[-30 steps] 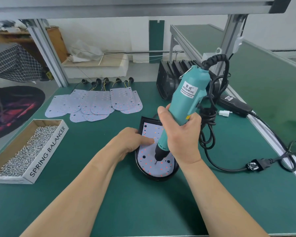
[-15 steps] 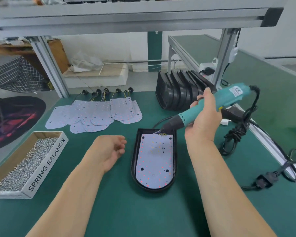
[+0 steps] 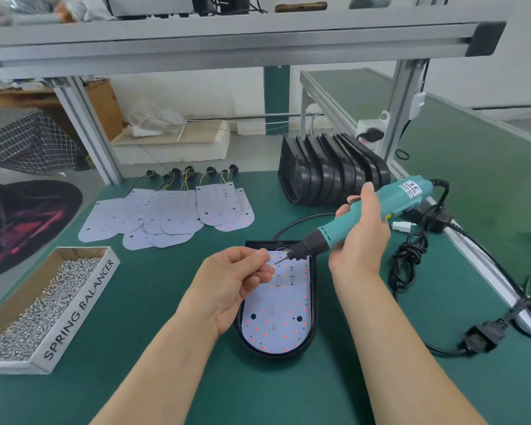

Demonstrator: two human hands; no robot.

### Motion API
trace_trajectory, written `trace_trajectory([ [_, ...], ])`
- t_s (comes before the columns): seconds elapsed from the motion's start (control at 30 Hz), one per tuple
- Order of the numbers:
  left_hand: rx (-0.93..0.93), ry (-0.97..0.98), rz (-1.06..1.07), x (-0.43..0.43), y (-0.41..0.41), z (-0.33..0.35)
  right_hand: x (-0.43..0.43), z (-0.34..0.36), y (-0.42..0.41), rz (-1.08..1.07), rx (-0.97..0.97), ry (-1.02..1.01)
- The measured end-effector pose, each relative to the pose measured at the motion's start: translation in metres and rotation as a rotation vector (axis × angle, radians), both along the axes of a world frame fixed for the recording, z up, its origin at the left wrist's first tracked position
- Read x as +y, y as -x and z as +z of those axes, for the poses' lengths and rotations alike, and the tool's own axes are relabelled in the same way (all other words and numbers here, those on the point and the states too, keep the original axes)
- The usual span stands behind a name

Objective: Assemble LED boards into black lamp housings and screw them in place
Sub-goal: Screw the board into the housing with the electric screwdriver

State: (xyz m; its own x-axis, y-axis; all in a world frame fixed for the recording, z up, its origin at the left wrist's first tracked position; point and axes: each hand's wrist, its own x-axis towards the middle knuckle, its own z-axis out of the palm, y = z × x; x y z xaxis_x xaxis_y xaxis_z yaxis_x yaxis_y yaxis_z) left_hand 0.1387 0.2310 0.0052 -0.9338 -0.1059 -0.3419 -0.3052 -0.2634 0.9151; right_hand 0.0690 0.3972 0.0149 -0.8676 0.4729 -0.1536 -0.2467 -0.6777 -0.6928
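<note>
A black lamp housing (image 3: 314, 314) lies on the green table with a white LED board (image 3: 276, 314) set inside it. My right hand (image 3: 360, 237) grips a teal electric screwdriver (image 3: 368, 211), tilted with its bit pointing left over the board's far end. My left hand (image 3: 236, 282) is raised over the housing's left side, its fingertips pinching a small screw (image 3: 277, 261) right at the bit's tip. The screw is tiny and partly hidden by my fingers.
A cardboard box of screws (image 3: 43, 305) sits at the left. Loose LED boards (image 3: 166, 214) with wires lie behind. A row of black housings (image 3: 331, 179) stands at the back right. The screwdriver's black cable and plug (image 3: 478, 338) trail along the table's right edge.
My right hand lifted the screwdriver off the board and tilted it sideways. My left hand left the board, then rose to the bit's tip with a screw.
</note>
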Motion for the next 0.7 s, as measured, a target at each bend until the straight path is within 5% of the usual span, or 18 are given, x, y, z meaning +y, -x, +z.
trace_trajectory([
  [0.43, -0.055, -0.211, -0.054, 0.008, -0.005, 0.009, 0.004, 0.005, -0.005, -0.030, 0.017, 0.019],
  [0.7, -0.146, -0.176, 0.019, 0.012, -0.003, 0.002, 0.004, 0.004, -0.005, -0.021, 0.048, 0.026],
])
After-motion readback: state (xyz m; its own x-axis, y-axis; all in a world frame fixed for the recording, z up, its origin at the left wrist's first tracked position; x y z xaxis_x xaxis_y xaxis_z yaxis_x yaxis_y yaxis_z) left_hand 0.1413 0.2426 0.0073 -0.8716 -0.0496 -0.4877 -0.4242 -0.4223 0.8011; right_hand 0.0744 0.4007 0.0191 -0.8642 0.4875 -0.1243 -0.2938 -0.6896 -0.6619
